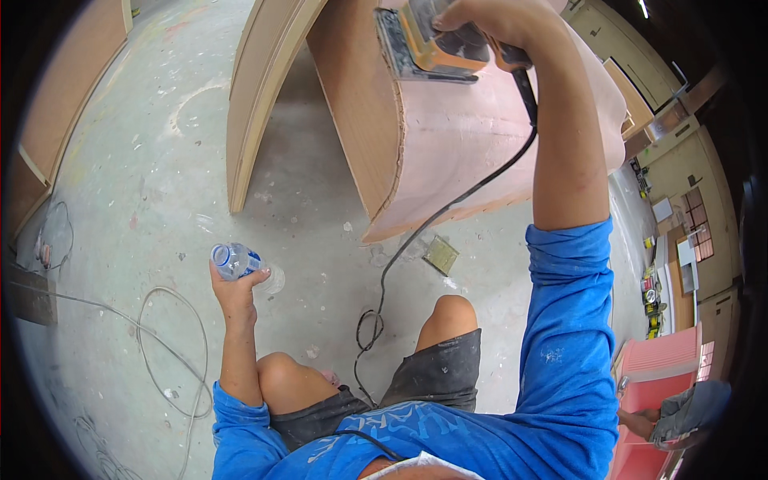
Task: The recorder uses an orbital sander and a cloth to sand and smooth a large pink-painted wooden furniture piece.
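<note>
Sanding a curved pinkish panel (pixel 480 136) with an orange power sander (pixel 428 44), the right hand (pixel 488 20) wrapped over the tool's top, fingers closed around its body; pressing the pad against the upper edge of the panel, near where the pale face meets the brown plywood end; trailing a black cord (pixel 448 208) from the sander down across the panel face to the concrete floor (pixel 160 160) and looping between the bare knees.

Holding a clear plastic water bottle (pixel 236 260) low on the left, the left hand (pixel 236 292) curled around its lower part, fingers closed on it, bottle lying roughly level above the floor and well apart from the panel.

Doing this well, as a judgement: keeping the pad flat to the curve rather than tipping onto one edge, which would likely gouge the soft face; letting the tool's weight do the work, moving steadily along the bend; minding the cord, hanging right across the surface being sanded, so keeping it clear of the pad's path; working one-handed with the arm raised probably giving less control, so easing pressure near the corner; keeping the bottle away from the dusty work.

Standing nearby: a second curved wooden piece (pixel 256 104) leaning to the left; a grey cable (pixel 172 352) coiled on the floor; pink cabinets (pixel 664 368) at the right rim.
</note>
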A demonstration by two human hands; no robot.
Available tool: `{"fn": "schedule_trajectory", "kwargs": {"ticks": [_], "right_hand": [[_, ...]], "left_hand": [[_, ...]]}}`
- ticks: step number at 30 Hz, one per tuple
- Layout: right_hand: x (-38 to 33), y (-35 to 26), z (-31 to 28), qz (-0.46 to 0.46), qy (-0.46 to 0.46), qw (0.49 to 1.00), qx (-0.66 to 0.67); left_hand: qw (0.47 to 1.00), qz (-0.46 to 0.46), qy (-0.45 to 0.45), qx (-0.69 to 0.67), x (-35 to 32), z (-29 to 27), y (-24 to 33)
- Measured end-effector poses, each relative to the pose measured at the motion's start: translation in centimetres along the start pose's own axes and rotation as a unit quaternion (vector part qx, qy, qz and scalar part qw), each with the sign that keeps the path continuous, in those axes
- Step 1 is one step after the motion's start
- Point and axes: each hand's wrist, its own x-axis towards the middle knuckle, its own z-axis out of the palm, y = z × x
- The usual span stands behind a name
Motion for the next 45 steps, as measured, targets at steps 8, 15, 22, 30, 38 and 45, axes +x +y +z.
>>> {"fn": "schedule_trajectory", "kwargs": {"ticks": [8,15,22,30,38,45], "right_hand": [[1.5,2.8,0.4,-0.077,0.067,0.995,0.000],[-4.0,3.0,-1.7,0.002,-0.061,0.998,-0.008],[-9.5,14.8,1.2,-0.198,0.109,0.973,-0.047],[1.2,9.5,-4.2,0.008,-0.055,0.995,-0.081],[-11.3,16.1,3.8,-0.126,0.181,0.975,-0.027],[-17.6,19.4,8.0,-0.135,0.244,0.959,0.050]], "left_hand": [[0.999,0.013,0.025,0.020,-0.6,-0.8,0.4],[1.000,0.017,0.013,0.013,-0.1,-0.9,0.3],[1.000,0.001,0.000,0.020,-0.5,0.1,0.2],[0.999,0.006,-0.025,0.036,-0.9,0.4,0.5],[0.999,0.024,-0.016,0.035,-1.2,0.9,1.0],[0.997,-0.002,-0.031,0.064,-1.5,1.8,-0.1]]}}
